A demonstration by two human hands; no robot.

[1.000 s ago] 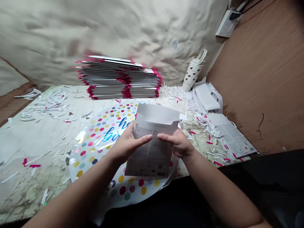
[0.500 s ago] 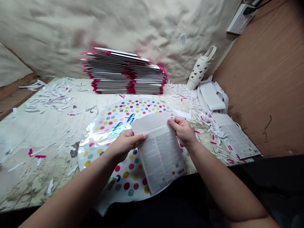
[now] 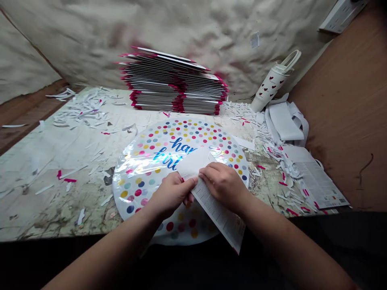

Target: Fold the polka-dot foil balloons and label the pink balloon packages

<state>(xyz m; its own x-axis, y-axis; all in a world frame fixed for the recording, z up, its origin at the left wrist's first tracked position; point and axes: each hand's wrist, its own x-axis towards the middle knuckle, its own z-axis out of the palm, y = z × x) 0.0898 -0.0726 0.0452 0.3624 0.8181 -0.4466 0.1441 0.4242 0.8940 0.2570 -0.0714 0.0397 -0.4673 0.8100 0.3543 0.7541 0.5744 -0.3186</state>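
- Spreading below the pale wall, the worn tabletop [image 3: 99, 219] carries everything loose here, its front edge on the near side.
- The round dotted balloon [image 3: 142, 191], flat and shiny with blue lettering, lies at the middle, under the hands.
- The pink-edged stack [image 3: 178, 86] stands beyond the balloon, well apart from both hands.
- The printed envelope [image 3: 222, 213] is in the hands above the balloon's near right part, tilted; its blank white end points away between and past the fingertips, and its printed length slants down to the right, partly under the right hand. Whether it touches the balloon I cannot tell.
- The right hand [image 3: 225, 185] pinches its upper part from the right; the left hand [image 3: 175, 191] grips its left edge, thumb on top. Their fingertips nearly meet.
- The white tumbler [image 3: 269, 88] leans at far right.
- Pink scraps [image 3: 70, 180] lie scattered, smallest of all.
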